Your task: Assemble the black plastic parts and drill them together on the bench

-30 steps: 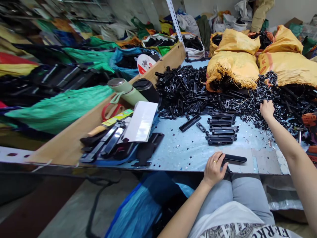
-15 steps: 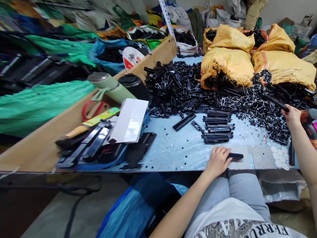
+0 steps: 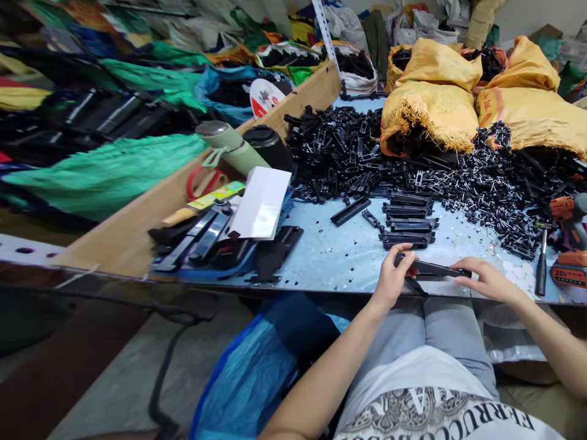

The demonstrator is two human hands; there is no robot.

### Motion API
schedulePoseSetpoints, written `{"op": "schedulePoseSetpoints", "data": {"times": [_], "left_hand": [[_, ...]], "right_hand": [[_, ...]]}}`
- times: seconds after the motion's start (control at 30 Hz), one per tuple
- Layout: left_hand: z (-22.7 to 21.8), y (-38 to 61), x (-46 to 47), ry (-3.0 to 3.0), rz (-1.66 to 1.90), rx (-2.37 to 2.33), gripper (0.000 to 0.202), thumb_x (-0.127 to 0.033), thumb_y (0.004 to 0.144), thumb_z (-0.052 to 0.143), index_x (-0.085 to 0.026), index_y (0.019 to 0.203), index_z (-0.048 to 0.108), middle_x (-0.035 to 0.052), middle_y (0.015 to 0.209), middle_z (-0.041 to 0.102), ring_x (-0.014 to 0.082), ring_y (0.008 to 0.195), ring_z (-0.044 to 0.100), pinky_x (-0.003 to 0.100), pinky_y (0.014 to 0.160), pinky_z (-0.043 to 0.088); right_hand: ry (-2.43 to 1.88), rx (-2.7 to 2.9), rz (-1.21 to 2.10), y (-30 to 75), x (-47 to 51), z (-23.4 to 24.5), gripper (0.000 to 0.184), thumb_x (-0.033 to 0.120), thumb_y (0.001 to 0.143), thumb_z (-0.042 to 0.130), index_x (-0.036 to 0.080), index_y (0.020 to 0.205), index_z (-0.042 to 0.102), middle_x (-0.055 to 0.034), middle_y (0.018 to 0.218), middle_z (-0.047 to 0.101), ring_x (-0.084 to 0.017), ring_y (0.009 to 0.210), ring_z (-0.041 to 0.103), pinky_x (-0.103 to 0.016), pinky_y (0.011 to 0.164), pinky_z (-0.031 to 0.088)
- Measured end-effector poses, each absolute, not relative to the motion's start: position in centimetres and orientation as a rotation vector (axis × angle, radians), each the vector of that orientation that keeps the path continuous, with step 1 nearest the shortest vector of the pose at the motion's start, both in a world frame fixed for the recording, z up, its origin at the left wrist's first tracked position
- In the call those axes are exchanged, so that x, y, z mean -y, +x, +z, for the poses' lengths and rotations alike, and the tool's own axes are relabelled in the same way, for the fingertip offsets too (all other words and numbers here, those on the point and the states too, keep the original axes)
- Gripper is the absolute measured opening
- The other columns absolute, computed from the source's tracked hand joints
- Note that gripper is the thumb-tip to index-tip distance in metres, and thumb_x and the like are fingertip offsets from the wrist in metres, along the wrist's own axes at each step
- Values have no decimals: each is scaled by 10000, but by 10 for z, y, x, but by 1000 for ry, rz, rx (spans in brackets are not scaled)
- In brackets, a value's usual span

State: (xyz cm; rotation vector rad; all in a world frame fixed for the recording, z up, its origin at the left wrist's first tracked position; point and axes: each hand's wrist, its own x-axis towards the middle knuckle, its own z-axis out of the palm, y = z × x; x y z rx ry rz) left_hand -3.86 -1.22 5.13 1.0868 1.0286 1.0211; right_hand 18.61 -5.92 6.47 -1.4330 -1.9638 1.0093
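A long black bar-shaped part (image 3: 435, 268) spans between my two hands above the front edge of the table. Its left end is gripped by my left hand (image 3: 392, 274), thumb on top. My right hand (image 3: 488, 278) pinches the other end. Below my left fingers a second dark strip (image 3: 416, 286) slants down; whether that hand holds it too I cannot tell. Just beyond the hands lies a row of several black assembled parts (image 3: 409, 223). To their left are a black channel piece (image 3: 351, 211) and a small black link (image 3: 370, 219).
Black parts (image 3: 330, 153) and screws (image 3: 486, 183) are heaped behind, before yellow sacks (image 3: 431, 110). At right lie a hammer (image 3: 542, 263) and an orange drill (image 3: 568, 211). A white box (image 3: 261, 201), red scissors (image 3: 204, 183) and a green bottle (image 3: 233, 150) lie left, by a wooden board (image 3: 132, 226).
My right hand has come from the heap at the right to the front edge, bringing a black bar. My left hand has lifted from the table and now grips that bar's left end.
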Motion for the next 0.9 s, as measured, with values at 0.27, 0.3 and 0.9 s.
{"op": "schedulePoseSetpoints", "data": {"times": [0.27,0.3,0.9], "left_hand": [[30,-22,5,1930,767,-966,383,-395,893,416,-196,1198,535,93,1135,591,210,1009,561,376,943,417],[26,-20,-1,2058,680,-967,357,-378,885,435,-193,1164,559,96,1122,595,226,1037,547,392,957,401],[10,-3,-3,2487,425,-795,529,-553,706,634,-195,1074,505,100,989,595,277,937,576,365,795,441]], "right_hand": [[-1583,2548,740,207,74,51,356,504,895,463,191,1007,592,-62,853,661,-196,760,617,-260,653,420],[-1625,2604,649,212,75,44,349,500,892,471,187,978,599,-70,855,658,-202,767,617,-260,650,409],[-1864,2601,26,205,87,53,317,430,945,377,204,971,598,-88,799,626,-196,729,565,-291,631,300]]}}
